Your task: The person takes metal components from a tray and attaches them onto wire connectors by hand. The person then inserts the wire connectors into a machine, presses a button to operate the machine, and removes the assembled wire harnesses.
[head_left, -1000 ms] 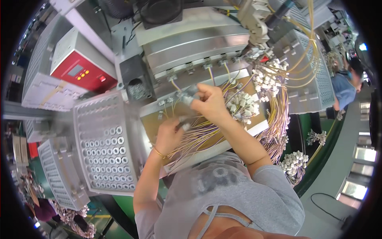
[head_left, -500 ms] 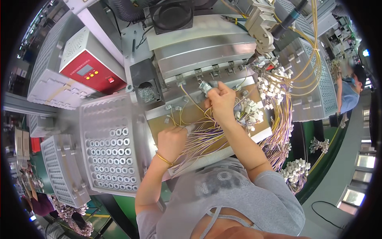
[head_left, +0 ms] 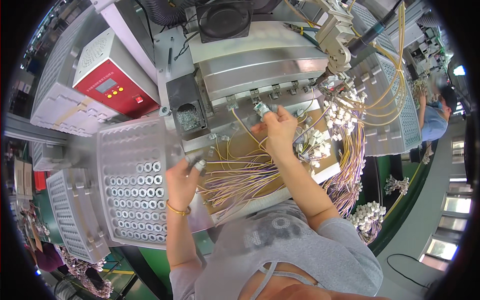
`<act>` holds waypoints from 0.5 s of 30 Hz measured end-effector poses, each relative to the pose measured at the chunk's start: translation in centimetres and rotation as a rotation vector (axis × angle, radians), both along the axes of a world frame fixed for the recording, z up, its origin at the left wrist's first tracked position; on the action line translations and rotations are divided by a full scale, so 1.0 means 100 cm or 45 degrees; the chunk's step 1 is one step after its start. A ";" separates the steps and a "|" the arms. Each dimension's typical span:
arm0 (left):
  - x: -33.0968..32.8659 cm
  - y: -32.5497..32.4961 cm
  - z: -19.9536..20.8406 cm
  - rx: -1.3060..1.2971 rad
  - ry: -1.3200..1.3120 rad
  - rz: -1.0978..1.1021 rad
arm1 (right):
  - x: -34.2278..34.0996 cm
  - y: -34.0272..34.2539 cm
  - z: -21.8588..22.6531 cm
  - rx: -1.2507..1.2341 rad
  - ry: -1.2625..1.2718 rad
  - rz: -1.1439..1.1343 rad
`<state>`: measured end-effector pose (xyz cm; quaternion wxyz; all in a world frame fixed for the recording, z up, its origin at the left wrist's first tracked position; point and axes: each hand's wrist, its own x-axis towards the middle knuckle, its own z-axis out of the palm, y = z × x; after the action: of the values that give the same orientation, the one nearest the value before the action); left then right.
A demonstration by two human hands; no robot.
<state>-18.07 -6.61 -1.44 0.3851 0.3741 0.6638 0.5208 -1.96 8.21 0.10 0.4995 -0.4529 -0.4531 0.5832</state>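
My right hand (head_left: pixel 281 132) pinches a small metallic cylindrical part with a pale connector end (head_left: pixel 261 108), held close to the metal clamps (head_left: pixel 255 95) along the front of the machine. A greyish cover shows on its index fingertip. To the left, my left hand (head_left: pixel 181 182) is beside the clear tray's right edge, thumb and covered index finger closed on a small white connector (head_left: pixel 200 164); a wire seems to run right from it. Between the hands, a bundle of yellow, white and purple wires (head_left: pixel 240 182) spreads over the brown work board (head_left: pixel 267 187).
The clear plastic tray (head_left: pixel 131 135) holds rows of round metal parts. Behind it stands a red-fronted control box (head_left: pixel 117 90). A black bin (head_left: pixel 185 92) with small clear pieces, white connectors (head_left: pixel 315 145), a fan (head_left: pixel 225 20) and hanging wire bunches surround the work. A person (head_left: pixel 435 120) is at far right.
My left hand has moved left from the wire bundle to the tray's edge, with the white connector now showing at its fingertips. My right hand stays at the clamps, still pinching the metallic part.
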 end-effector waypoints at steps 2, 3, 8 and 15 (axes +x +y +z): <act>0.001 0.003 -0.007 0.015 0.142 0.012 | -0.017 0.000 0.008 -0.117 0.322 -0.168; -0.001 0.003 -0.010 0.023 0.290 0.017 | -0.017 0.002 0.006 -0.119 0.322 -0.169; 0.003 0.003 0.005 0.265 0.683 -0.028 | 0.016 0.007 0.006 0.355 -0.713 0.069; 0.029 0.008 0.022 0.759 1.096 0.018 | 0.018 -0.050 0.004 0.689 -0.587 0.873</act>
<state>-15.15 -5.77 0.76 -0.0492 0.6431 0.5873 0.4889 -0.19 3.21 0.51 0.2653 -0.2491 -0.8100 0.4598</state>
